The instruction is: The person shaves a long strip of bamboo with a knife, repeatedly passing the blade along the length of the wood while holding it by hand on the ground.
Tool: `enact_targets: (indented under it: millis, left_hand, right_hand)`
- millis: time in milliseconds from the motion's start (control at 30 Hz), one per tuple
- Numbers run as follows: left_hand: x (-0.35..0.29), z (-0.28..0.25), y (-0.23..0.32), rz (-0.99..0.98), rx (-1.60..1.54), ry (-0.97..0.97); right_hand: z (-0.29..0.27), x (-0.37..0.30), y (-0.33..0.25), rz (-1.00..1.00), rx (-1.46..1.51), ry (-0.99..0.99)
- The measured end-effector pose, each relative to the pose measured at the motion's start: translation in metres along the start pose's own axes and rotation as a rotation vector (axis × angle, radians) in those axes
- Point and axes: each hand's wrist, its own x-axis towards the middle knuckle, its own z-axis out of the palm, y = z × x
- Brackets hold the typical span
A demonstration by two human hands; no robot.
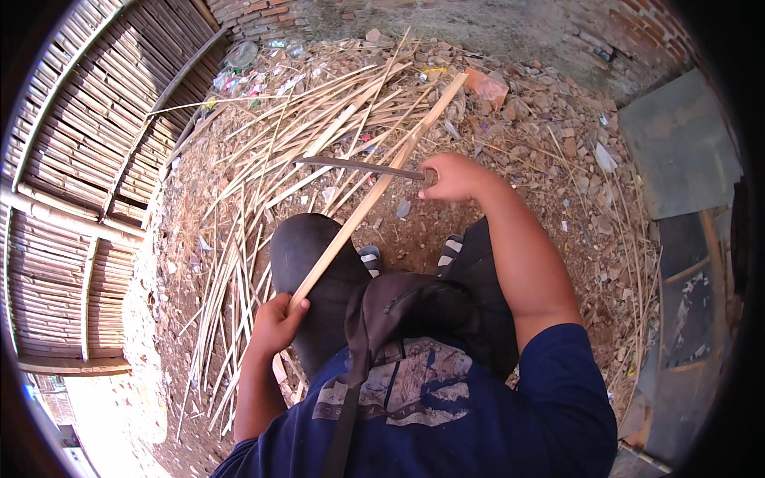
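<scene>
A long pale strip of split bamboo [351,225] slants from my left knee up toward the far rubble. Its near end is in my left hand [276,323], fingers closed round it. My right hand [454,177] grips a long dark knife [362,166] by its handle, which the fingers mostly hide. The blade points left and crosses the strip a little past its middle; whether it cuts into it I cannot tell. Beyond and to the left lies a loose pile of bamboo strips [343,127] on the ground.
A slatted bamboo wall [88,103] rises at the left, a brick and plaster wall [478,40] at the back. Grey panels [677,143] lean at the right. Broken bricks and plastic scraps litter the ground. My sandalled feet [450,251] stand close by, with a dark bag [414,307] across my lap.
</scene>
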Motion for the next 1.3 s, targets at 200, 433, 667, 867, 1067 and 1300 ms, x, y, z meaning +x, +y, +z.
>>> enact_targets:
  millis: [200,433,667,867,1067,1300]
  left_hand:
    - [0.005,0.003,-0.016,0.016,-0.064,-0.005]
    - [0.004,-0.003,-0.012,-0.027,-0.081,-0.057]
    - [0.001,0.001,-0.005,-0.003,-0.019,-0.003]
    - [0.004,0.001,-0.010,-0.006,-0.112,-0.029]
    - [0.003,-0.005,-0.006,-0.042,-0.002,-0.046]
    - [0.001,0.002,-0.007,0.064,0.014,0.031]
  right_hand:
    - [-0.016,-0.001,0.016,0.128,0.038,0.163]
    - [0.002,0.002,-0.020,-0.078,-0.149,-0.076]
    - [-0.007,0.004,0.028,0.127,0.048,0.172]
    - [0.004,0.004,-0.006,0.039,-0.048,0.014]
    - [0.017,0.010,-0.035,-0.042,-0.115,-0.192]
    - [-0.002,0.007,0.013,0.202,0.129,0.103]
